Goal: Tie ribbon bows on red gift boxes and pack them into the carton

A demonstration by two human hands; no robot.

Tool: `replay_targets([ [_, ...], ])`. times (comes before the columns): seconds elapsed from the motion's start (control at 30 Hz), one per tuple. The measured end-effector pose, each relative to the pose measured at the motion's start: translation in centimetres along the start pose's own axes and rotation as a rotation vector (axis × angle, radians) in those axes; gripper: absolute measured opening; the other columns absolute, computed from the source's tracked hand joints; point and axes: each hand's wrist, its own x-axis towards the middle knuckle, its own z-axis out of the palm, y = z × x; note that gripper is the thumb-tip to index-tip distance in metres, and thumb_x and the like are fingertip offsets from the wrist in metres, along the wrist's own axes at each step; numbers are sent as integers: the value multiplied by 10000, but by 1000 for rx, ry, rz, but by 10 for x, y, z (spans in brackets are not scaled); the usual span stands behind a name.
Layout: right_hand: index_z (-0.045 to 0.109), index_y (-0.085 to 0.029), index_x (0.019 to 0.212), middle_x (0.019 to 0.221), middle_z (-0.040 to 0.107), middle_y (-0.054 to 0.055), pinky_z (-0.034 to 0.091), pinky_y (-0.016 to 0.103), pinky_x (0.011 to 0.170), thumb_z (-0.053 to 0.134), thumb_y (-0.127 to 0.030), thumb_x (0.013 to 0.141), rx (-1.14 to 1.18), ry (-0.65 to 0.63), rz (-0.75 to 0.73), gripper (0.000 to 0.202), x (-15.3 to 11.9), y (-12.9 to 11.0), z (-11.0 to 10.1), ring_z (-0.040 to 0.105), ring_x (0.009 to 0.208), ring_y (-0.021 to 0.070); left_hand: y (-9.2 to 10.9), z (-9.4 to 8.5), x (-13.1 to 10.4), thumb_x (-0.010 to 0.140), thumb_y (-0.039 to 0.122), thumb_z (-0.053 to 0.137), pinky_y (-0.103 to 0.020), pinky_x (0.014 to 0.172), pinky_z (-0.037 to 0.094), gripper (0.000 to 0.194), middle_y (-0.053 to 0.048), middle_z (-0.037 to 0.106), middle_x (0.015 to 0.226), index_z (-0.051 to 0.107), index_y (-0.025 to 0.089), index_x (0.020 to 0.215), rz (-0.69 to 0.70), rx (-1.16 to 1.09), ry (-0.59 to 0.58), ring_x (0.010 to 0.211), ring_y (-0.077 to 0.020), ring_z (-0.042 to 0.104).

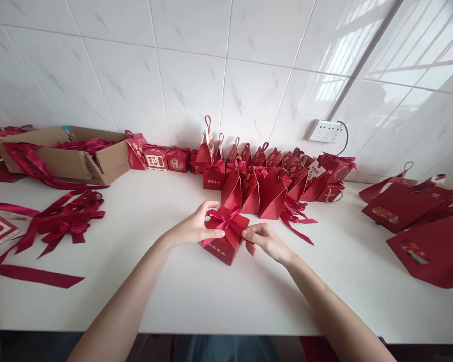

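Left hand (pixel 195 226) and right hand (pixel 263 240) pinching the red ribbon bow (pixel 223 219) atop a small red gift box (pixel 226 236), apparently mid-knot, on the white table (pixel 211 291).

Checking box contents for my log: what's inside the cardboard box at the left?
Red ribbons fill the cardboard box, one trailing over its front. The box walls hide whatever lies beneath them.

White marble-look wall tiles (pixel 196 75) back a white table (pixel 211 296); a socket strip (pixel 325 131) catches window light.
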Motion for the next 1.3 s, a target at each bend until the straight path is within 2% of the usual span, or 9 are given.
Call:
replay_targets([
  [0.13, 594, -172, 612, 496, 530, -27, 362, 259, 559, 607, -559, 765, 15, -7, 3, 417, 1, -1, 0, 463, 482, 104, 2, -14, -3, 559, 578, 731, -286, 633, 453, 565, -81, 642, 992, 556, 192, 932, -195, 244, 67, 835, -236, 627],
  [0.3, 570, -170, 580, 518, 534, -20, 356, 262, 564, 611, -556, 768, 40, -12, -2, 431, 4, 1, -2, 473, 506, 107, 12, -29, -8, 737, 645, 519, -240, 421, 260, 542, -42, 623, 511, 510, 157, 501, -310, 247, -366, 353, -102, 466],
  [0.43, 593, -165, 605, 501, 533, -29, 350, 260, 555, 631, -544, 761, 74, -14, -3, 412, 4, 3, -3, 469, 486, 101, 17, -31, -9, 761, 531, 581, -220, 361, 167, 410, -51, 686, 574, 639, 139, 656, -290, 162, -451, 338, -103, 513],
  [0.63, 587, -159, 576, 484, 553, -18, 352, 267, 560, 688, -475, 743, 185, 2, -13, 372, 7, 7, -4, 486, 494, 108, 9, -31, -3, 771, 371, 635, -185, 339, 257, 251, -68, 710, 616, 669, 132, 702, -197, -40, -425, 382, -114, 574],
  [0.83, 407, -212, 486, 398, 211, -97, 407, 302, 572, 647, -450, 742, 475, 180, -147, 424, 6, 6, -31, 308, 411, 88, -13, -49, 2, 607, 292, 742, -199, 301, 262, 217, -17, 540, 361, 654, 121, 507, 46, -657, -119, 299, -107, 463],
  [0.93, 364, -216, 476, 422, 279, -72, 437, 311, 617, 629, -421, 742, 567, 293, -255, 427, 3, -8, -53, 370, 452, 107, -7, -61, 2, 606, 316, 720, -197, 426, 407, 229, 4, 544, 432, 621, 164, 467, 191, -761, 59, 464, -103, 532],
  [1.03, 502, -207, 501, 697, 613, -1, 467, 319, 742, 678, -382, 708, 606, 313, -331, 324, 5, -37, -62, 582, 726, 153, 24, -65, 1, 621, 288, 717, -260, 713, 503, 251, -51, 668, 768, 596, 154, 446, 333, -794, 140, 804, -161, 602],
  [1.1, 571, -191, 502, 908, 673, 33, 468, 335, 808, 714, -371, 689, 585, 271, -373, 296, 11, -62, -57, 613, 892, 196, 53, -61, 1, 647, 283, 711, -281, 777, 483, 255, -62, 656, 877, 598, 144, 465, 430, -771, 122, 880, -181, 579],
  [1.3, 716, -169, 673, 680, 670, 39, 490, 309, 710, 715, -419, 719, 452, 307, -513, 254, 31, -118, -20, 605, 626, 144, 112, -27, -6, 793, 315, 628, -254, 772, 419, 155, -19, 633, 815, 693, 187, 733, 527, -414, 234, 809, -148, 561],
])
